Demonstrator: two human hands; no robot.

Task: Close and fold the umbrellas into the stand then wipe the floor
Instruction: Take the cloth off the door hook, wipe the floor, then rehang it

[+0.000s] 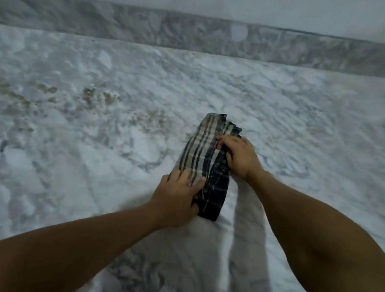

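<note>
Left hand [174, 198] presses the cloth [205, 162], right hand [240, 157] pinches it.

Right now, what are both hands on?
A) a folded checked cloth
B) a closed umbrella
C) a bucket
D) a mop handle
A: the left hand and the right hand both touch the folded checked cloth lying on the marble floor.
</note>
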